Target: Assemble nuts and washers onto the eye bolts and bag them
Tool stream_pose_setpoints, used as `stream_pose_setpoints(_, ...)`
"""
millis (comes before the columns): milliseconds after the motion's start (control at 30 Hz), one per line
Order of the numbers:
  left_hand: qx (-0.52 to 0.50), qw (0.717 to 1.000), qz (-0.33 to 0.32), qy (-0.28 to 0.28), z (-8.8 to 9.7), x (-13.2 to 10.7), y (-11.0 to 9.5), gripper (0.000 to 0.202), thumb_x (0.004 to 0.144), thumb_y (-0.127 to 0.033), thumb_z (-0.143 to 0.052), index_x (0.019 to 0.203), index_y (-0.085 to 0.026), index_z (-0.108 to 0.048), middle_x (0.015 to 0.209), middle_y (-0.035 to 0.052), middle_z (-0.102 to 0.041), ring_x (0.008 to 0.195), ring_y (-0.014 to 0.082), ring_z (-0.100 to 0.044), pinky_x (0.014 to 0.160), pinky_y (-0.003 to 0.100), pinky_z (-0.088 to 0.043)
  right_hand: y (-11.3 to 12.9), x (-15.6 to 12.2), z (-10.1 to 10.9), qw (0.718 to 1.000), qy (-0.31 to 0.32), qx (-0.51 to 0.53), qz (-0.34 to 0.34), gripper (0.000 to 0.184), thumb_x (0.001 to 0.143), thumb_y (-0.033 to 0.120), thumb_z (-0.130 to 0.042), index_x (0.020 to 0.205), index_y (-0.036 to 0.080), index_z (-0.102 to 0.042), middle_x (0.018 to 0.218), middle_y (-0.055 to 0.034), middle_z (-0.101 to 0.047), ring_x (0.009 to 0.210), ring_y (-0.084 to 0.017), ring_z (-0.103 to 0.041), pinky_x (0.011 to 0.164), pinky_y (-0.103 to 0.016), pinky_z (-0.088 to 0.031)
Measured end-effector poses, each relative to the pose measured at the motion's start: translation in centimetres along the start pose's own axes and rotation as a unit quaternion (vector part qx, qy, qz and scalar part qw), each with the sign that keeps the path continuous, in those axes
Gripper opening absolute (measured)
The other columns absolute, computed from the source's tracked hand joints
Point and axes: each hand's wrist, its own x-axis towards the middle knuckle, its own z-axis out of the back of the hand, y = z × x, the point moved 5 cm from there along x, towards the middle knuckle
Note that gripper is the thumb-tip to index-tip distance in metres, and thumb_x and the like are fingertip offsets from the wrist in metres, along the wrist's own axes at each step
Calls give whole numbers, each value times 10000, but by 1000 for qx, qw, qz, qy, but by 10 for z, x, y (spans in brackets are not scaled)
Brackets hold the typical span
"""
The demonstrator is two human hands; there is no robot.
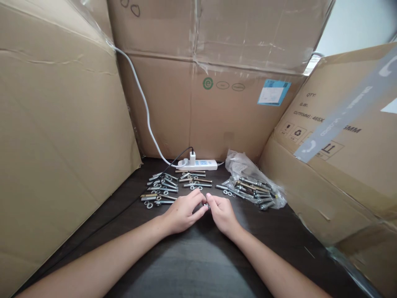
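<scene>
My left hand point(185, 210) and my right hand point(223, 213) meet over the dark table, fingertips almost touching. Between them shows a small shiny metal piece point(207, 205), pinched by the thumb and fingers of my left hand. My right hand is curled around it from the other side; most of the piece is hidden, so its exact kind does not show. Just beyond my left hand lie metal bolts with sleeves point(169, 190), loose nuts and washers point(149, 205) in groups. Another bolt point(222, 187) with several washers point(229, 193) lies beyond my right hand.
A clear plastic bag point(237, 162) holding several bolts point(254, 188) lies open at right. A white power strip point(207, 165) with a plugged-in adapter stands behind the bolts. A black cable point(118, 216) crosses the left side. Cardboard boxes point(161, 103) wall in the dark table point(186, 265).
</scene>
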Motion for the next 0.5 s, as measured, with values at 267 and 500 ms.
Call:
stream_pose_setpoints(267,-48,999,-8,-11,1,-2,-2,187,881,-236,-447,1064,-203,-473,917,17,-516,750,127,-485,690,246,-414,2,0,-1,1000,7,11,2,554,931,510,-329,676,133,-646,580,7,-484,564,-117,-422,554,-236,-309)
stream_pose_setpoints(500,-22,1000,-7,1,0,-1,0,132,914,-282,-421,976,-204,-508,906,15,-505,751,128,-495,686,246,-410,2,0,-2,1000,2,26,4,514,934,484,-345,641,143,-596,598,0,-507,584,-121,-438,571,-236,-324)
